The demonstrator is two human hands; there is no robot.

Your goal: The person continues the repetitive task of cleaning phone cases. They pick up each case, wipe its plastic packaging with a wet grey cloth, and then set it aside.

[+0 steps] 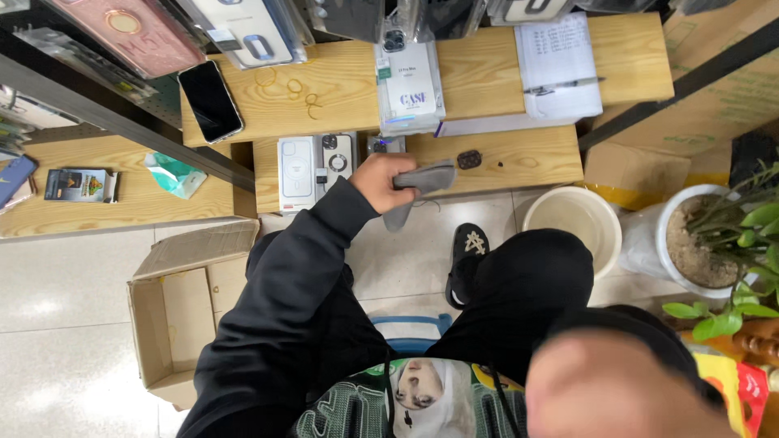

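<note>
**Counted at the counter**

Counted: one grey cloth (422,182) in a single grip, the left hand (380,180). One black phone (211,100) lying on the upper shelf (633,57). Three loose rubber bands (288,85) beside it. One stack of boxed cases (410,97). One paper pad (558,57) with one pen (564,83). Two packaged cases (315,169) on the lower counter (527,158). One open cardboard box (182,320), one white bucket (574,223), one potted plant (714,239), one black slipper (469,261) on the floor.

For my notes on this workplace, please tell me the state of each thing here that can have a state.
Left hand: closed on the grey cloth.
Smartphone: screen dark, lying flat.
Cardboard box: flaps open.
White bucket: uncovered.
Pen: lying on the paper stack.
Right hand: not in view.
</note>
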